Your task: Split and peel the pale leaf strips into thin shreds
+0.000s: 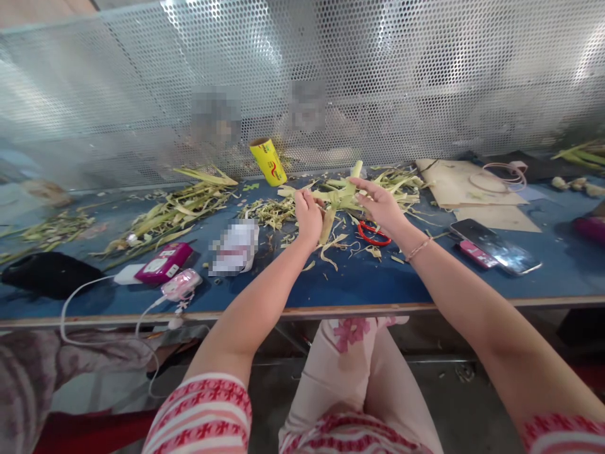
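Note:
Pale yellow-green flat leaf strips point(339, 198), crossed over one another, are between my two hands above the blue table. My left hand point(309, 217) grips them from the left, its fingers curled and partly hidden behind the palm. On the right, my right hand point(378, 202) pinches an upright strip between thumb and forefinger. Red-handled scissors point(374, 234) lie just below my right hand, their blades largely hidden. Loose strips and shredded scraps point(269, 213) spread around and beneath both hands.
A perforated metal screen point(378, 82) stands behind the blue table point(368, 284). A yellow tube point(268, 162) leans near it. To the left are a leaf pile point(179, 205), a purple adapter point(165, 261) and a black pouch point(57, 274). A phone point(496, 246) and cardboard point(466, 183) lie right.

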Available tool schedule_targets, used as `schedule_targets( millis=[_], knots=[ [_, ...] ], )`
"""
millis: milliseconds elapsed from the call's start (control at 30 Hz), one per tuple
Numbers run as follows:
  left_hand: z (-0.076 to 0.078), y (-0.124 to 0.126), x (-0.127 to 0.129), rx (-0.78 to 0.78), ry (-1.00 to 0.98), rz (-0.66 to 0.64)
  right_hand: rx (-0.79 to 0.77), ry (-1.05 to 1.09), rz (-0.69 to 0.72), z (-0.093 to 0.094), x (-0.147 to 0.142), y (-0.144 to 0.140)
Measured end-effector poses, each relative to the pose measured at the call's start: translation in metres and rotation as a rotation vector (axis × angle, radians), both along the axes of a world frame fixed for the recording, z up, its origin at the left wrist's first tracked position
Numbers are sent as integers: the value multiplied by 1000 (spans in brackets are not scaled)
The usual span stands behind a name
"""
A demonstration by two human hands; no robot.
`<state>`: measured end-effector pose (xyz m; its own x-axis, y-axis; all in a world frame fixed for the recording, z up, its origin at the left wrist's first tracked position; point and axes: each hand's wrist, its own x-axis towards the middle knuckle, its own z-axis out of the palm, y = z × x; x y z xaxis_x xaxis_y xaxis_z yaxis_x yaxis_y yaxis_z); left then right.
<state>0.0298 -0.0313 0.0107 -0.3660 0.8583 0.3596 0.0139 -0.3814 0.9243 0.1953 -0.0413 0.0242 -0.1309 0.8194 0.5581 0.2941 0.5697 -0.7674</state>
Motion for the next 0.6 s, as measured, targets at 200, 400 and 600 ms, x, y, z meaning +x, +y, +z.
schedule_targets(
  millis=[200, 400, 600],
  knots=[
    [0, 11, -2, -89, -332, -78, 58, -53, -26, 1, -2, -2],
    [2, 3, 11, -200, -489, -402, 111, -110, -66, -2, -5, -1],
    [4, 3, 7, -169, -593, -442, 201, -179, -141, -1, -4, 2]
  ],
)
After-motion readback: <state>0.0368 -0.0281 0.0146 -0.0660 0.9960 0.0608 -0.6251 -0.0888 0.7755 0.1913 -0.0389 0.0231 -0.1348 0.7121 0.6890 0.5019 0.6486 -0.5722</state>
